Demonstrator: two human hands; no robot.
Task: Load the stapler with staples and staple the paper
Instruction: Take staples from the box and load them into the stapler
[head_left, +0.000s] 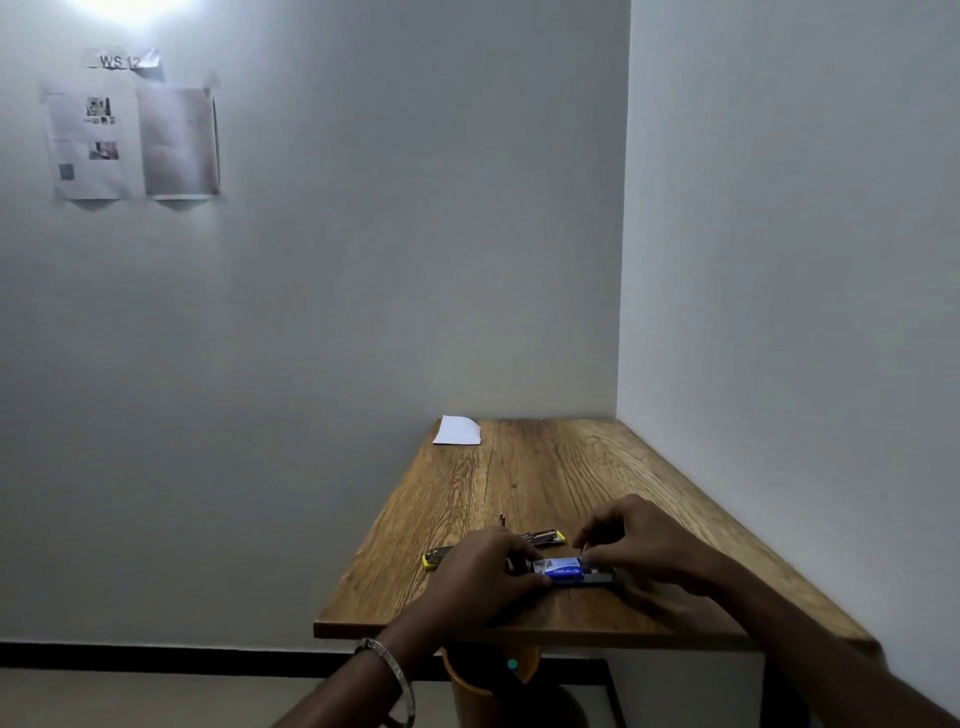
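Observation:
A small blue staple box (563, 567) lies on the wooden table (545, 483) near its front edge, with its inner tray showing at the right end. My left hand (483, 577) grips the box's left end. At the right end, the fingers of my right hand (636, 540) pinch something small; what it is I cannot make out. Just behind my hands lies a yellow stapler (540, 539), opened out flat, its other yellow end (432, 560) poking out left of my left hand. A folded white paper (458, 431) rests at the far left corner.
White walls close the table in at the back and on the right. An orange stool (488, 675) stands under the front edge. Printed sheets (130, 140) hang on the wall at upper left. A metal bangle (389, 670) circles my left wrist.

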